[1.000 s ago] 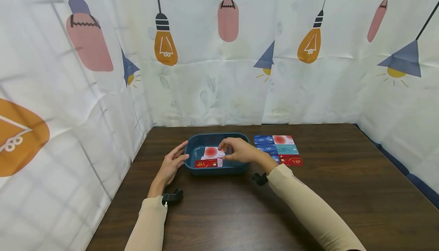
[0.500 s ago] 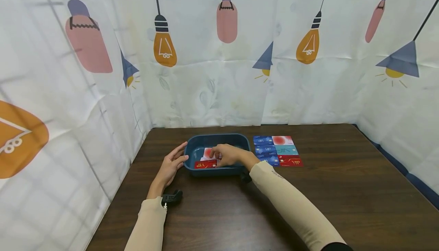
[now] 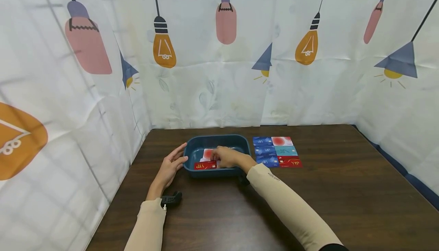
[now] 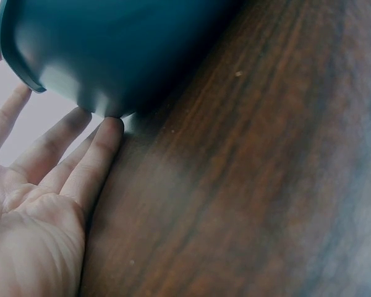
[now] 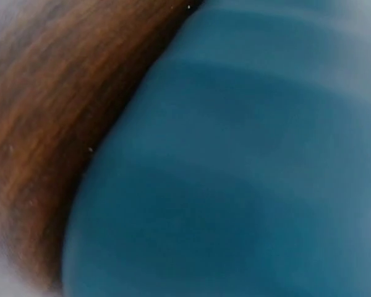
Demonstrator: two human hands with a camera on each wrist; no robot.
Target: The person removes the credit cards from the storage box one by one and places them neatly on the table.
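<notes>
A dark teal plastic basin [image 3: 215, 172] stands on the table with a few cards inside. Among them are a red VIP card [image 3: 205, 165] and a white card with a red circle [image 3: 207, 154]. My left hand [image 3: 170, 166] is at the basin's left end; in the left wrist view its extended fingers [image 4: 96, 158] touch the outer wall. My right hand [image 3: 229, 157] reaches into the basin with bent fingers over the cards. Its fingertips are hidden, so whether it pinches a card is unclear. The right wrist view shows only the basin's blurred outer wall [image 5: 222, 167] and tabletop.
Right of the basin, several cards lie in two columns: blue VIP cards [image 3: 265, 150] on the left, then a red-circle card [image 3: 282, 141], a teal card [image 3: 286, 150] and a red card [image 3: 289, 161]. Patterned curtains [image 3: 205, 90] enclose the dark wooden table [image 3: 212, 213].
My right hand has moved left and down into the basin, covering part of the cards, and its fingers now sit lower. The left hand stays against the basin's end.
</notes>
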